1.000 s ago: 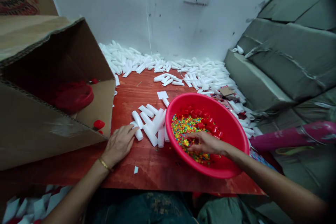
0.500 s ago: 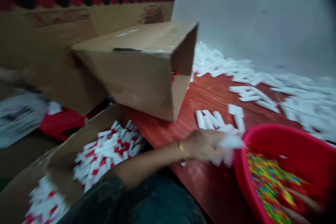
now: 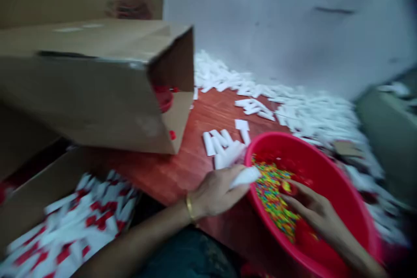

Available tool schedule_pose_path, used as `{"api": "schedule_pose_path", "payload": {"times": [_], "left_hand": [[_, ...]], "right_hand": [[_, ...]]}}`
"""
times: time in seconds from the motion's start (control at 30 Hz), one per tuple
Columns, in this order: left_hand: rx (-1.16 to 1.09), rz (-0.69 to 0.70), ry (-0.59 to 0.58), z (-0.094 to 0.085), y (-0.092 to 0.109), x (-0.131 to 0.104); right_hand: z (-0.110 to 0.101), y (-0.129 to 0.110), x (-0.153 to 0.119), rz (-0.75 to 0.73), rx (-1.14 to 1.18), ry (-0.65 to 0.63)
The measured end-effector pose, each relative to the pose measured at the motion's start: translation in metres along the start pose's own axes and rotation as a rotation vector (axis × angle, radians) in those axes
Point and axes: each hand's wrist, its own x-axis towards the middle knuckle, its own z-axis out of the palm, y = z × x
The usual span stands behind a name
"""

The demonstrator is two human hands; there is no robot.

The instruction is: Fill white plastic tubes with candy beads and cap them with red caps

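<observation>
Fingers and thumb of my left hand were closed around one white tube, its far end at the near-left rim of the pink-red basin; I could not tell whether tube and rim touched. Those of my right hand pinched a small red cup with yellow beads in it, inside the basin, low over the multicoloured beads. These lay along the basin's left side, with blurred red pieces beside them.

Just left of the basin, several loose white tubes lay on the red-brown tabletop. Beyond, many more made a long white heap along the foot of the pale wall. A brown cardboard scrap sat at its right part, near a grey-green bundle.

To the left, an open cardboard box lay on its side, its mouth toward the tubes, with a round red container and small red bits inside. Below it, at lower left, a second box held many white tubes with red parts. A gold-coloured bracelet circled my left wrist.
</observation>
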Motion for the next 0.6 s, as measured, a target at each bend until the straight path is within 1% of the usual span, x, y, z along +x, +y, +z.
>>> {"api": "schedule_pose_path", "payload": {"times": [0.03, 0.07, 0.1, 0.2, 0.37, 0.5, 0.6], "left_hand": [[-0.013, -0.013, -0.012, -0.002, -0.001, 0.002], [-0.019, -0.018, -0.032, -0.003, -0.002, 0.004], [-0.018, -0.020, -0.057, -0.002, -0.001, 0.005], [-0.008, 0.003, -0.111, 0.004, 0.004, 0.006], [-0.021, 0.009, -0.115, 0.009, 0.005, 0.005], [-0.023, 0.024, -0.111, 0.010, 0.007, 0.012], [-0.003, 0.043, -0.100, 0.011, 0.012, 0.020]], "right_hand": [[-0.003, -0.002, -0.006, 0.067, 0.021, 0.109], [-0.003, -0.004, -0.009, 0.110, 0.048, 0.174], [-0.003, -0.006, -0.009, 0.128, 0.076, 0.190], [-0.001, -0.011, -0.001, 0.129, 0.126, 0.142], [-0.003, -0.007, 0.005, 0.050, 0.155, 0.050], [-0.004, -0.003, 0.007, 0.026, 0.142, 0.040], [-0.004, 0.000, 0.009, -0.024, 0.033, 0.056]]}}
